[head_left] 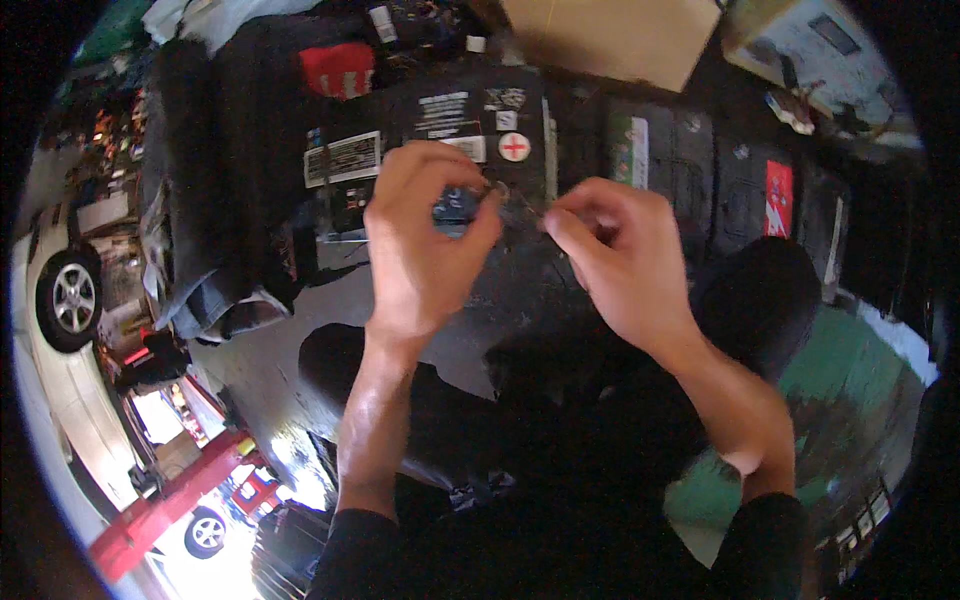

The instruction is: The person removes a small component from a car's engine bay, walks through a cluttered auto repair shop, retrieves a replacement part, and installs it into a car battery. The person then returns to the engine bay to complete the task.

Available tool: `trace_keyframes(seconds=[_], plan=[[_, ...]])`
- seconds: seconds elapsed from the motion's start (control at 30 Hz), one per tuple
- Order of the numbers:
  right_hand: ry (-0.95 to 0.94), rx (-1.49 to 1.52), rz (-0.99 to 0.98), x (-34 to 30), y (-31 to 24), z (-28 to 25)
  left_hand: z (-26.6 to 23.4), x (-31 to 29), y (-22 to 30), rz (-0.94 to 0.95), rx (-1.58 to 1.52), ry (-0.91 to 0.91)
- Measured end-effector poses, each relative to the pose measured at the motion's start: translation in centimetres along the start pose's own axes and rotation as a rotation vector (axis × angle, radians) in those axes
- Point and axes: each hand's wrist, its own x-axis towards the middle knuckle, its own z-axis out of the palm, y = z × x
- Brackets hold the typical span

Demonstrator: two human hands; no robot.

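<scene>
Both of my hands are raised in the middle of the view, above a black car battery (532,180) with white labels and a round red-cross sticker. My left hand (420,245) pinches one end of a thin, wire-like strand (531,207) between thumb and forefinger, by a small ring-like glint. To its right, my right hand (632,255) has its thumb and forefinger closed at the strand's other end. The strand is faint and blurred, so its exact kind cannot be made out. Neither hand appears to touch the battery.
More black batteries (665,150) stand in a row to the right, one with a red label. A cardboard box (615,35) sits at the far side. Dark cloth (190,180) hangs at the left, near a red cloth-like piece (338,70). A light-coloured car (55,360) is farther left.
</scene>
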Motion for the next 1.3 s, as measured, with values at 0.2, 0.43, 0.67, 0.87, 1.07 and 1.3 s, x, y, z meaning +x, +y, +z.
trace_keyframes(seconds=[0.2, 0.43, 0.67, 0.87, 1.07, 1.3], plan=[[0.011, 0.336, -0.504, -4.9, -1.7, -1.2, -5.4, -1.9, 2.3, -0.004, 0.049, 0.278], [0.256, 0.494, -0.021, -4.6, 2.3, -1.0, -9.0, -7.4, 2.8, -0.242, -0.365, 0.332], [-0.231, 0.141, 0.125, -6.9, 1.2, 4.4, -6.5, -15.5, -0.9, -0.567, -0.986, 0.088], [-0.087, -0.173, -0.399, -4.1, -5.2, 7.8, -2.2, -20.6, -6.2, -0.896, -0.946, 0.083], [0.210, 0.122, -0.465, 3.2, -15.5, 3.1, -1.8, -20.8, -4.6, -0.825, -1.082, -0.016], [0.173, -0.165, -0.177, 9.2, -13.9, -6.4, -1.5, -20.4, -2.8, -0.897, -0.926, -0.094]])
